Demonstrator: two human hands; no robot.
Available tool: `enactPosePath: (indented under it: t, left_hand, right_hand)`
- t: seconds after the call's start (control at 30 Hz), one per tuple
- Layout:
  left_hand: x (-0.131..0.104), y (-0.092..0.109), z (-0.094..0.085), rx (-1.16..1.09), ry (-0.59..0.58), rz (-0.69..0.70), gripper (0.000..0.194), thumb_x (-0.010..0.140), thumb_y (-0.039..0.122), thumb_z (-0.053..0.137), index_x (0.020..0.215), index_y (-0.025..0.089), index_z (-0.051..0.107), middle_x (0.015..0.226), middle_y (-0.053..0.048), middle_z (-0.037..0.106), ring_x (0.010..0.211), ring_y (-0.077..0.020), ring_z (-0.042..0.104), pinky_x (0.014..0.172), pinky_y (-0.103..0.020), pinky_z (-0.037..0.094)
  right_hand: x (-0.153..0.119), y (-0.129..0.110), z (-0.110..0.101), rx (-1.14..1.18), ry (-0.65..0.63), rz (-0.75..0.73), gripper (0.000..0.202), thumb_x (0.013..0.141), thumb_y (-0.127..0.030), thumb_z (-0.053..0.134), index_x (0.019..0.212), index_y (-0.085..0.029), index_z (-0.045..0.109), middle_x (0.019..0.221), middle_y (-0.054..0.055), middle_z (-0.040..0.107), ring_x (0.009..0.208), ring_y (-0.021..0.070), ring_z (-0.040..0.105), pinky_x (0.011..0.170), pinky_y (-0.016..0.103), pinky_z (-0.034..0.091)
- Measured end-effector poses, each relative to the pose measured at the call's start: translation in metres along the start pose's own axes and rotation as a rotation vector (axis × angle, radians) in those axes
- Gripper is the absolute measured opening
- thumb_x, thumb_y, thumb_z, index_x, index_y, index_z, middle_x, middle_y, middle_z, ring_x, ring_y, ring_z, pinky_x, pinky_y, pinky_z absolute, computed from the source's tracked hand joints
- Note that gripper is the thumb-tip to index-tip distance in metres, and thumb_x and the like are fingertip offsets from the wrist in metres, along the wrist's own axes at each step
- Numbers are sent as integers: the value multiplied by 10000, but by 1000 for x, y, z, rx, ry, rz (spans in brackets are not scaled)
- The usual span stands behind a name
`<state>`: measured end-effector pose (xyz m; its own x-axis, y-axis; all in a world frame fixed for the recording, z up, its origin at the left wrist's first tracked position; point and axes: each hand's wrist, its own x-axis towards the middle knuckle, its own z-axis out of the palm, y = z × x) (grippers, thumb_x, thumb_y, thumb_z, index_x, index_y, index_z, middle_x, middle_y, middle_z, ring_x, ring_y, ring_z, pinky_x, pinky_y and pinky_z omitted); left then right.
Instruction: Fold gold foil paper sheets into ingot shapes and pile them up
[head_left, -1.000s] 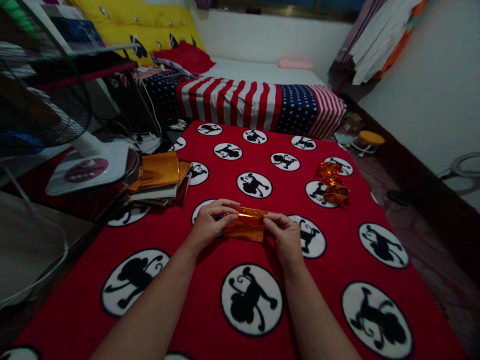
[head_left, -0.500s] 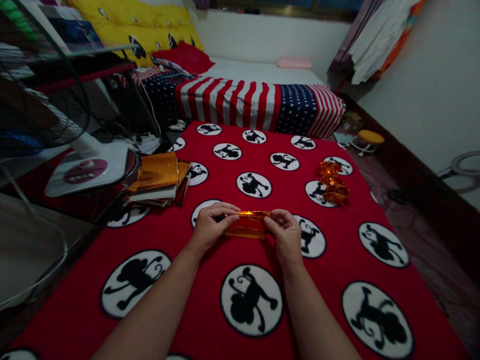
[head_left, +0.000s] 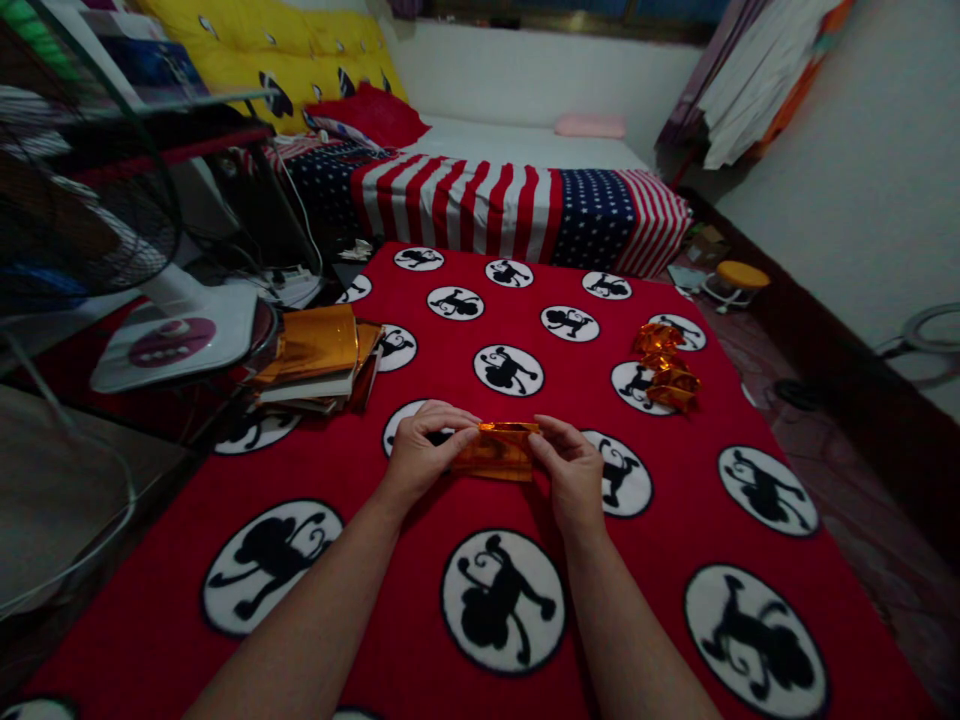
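Between both hands is a sheet of shiny orange-gold foil paper [head_left: 493, 458], its far edge folded or rolled into a narrow strip. My left hand [head_left: 426, 447] pinches the left end of that strip between thumb and fingers. At the opposite end, my right hand [head_left: 568, 462] grips the foil paper the same way, thumb on the near side. The sheet's near part hangs down toward the red cloth [head_left: 390, 620] printed with black monkeys in white circles. Whether its lower edge touches the cloth I cannot tell.
A stack of gold foil sheets [head_left: 315, 345] lies at the cloth's left edge, beside a fan's white base [head_left: 180, 335]. Folded gold foil pieces [head_left: 666, 368] sit in a pile on the right. Behind stands a bed with a striped, starred cover [head_left: 457, 205]; a yellow-topped stool [head_left: 741, 277] is at right.
The foil paper's near flap has shifted slightly and reflects less evenly, looking darker and creased. Both hands stay almost in place, still pinching its ends.
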<state>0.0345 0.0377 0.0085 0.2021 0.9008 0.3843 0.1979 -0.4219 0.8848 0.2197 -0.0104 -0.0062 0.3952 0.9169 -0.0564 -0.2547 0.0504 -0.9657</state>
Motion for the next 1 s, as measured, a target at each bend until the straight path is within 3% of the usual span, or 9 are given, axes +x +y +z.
enactPosePath:
  t: [0.2, 0.4, 0.53, 0.67, 1.0]
  left_hand:
    - [0, -2, 0, 9, 7, -13, 102, 792, 268, 695, 735, 193, 734, 832, -58, 743, 835, -179, 664, 824, -326, 510]
    - [0, -2, -2, 1, -15, -12, 119, 794, 285, 693, 728, 194, 732, 823, -59, 737, 836, -184, 664, 818, -325, 513]
    - [1, -2, -4, -14, -32, -5, 112, 799, 277, 690, 735, 195, 731, 831, -57, 736, 837, -180, 662, 815, -321, 514]
    - [1, 0, -4, -16, -36, 3, 113, 802, 272, 686, 730, 197, 729, 829, -58, 735, 841, -183, 662, 818, -323, 513]
    - [1, -3, -2, -48, -51, 21, 101, 794, 274, 699, 729, 204, 732, 816, -56, 734, 824, -182, 667, 808, -328, 521]
  right_hand:
    - [0, 0, 0, -33, 10, -55, 342, 665, -299, 800, 983, -229, 697, 825, 2, 689, 758, 138, 637, 699, 269, 533]
    - [-1, -2, -2, -68, -38, 6, 388, 662, -343, 799, 1021, -217, 723, 839, 20, 706, 744, 156, 645, 698, 299, 546]
    - [-1, -3, -5, -93, -87, 16, 296, 693, -354, 778, 955, -225, 728, 838, 23, 712, 754, 164, 648, 699, 295, 537]
    - [1, -1, -8, -145, -97, -64, 208, 712, -355, 761, 871, -228, 718, 826, 15, 674, 756, 161, 625, 666, 268, 515]
    - [3, 1, -9, -157, -123, -132, 134, 744, -329, 734, 808, -221, 687, 936, 28, 595, 838, 163, 585, 670, 249, 484]
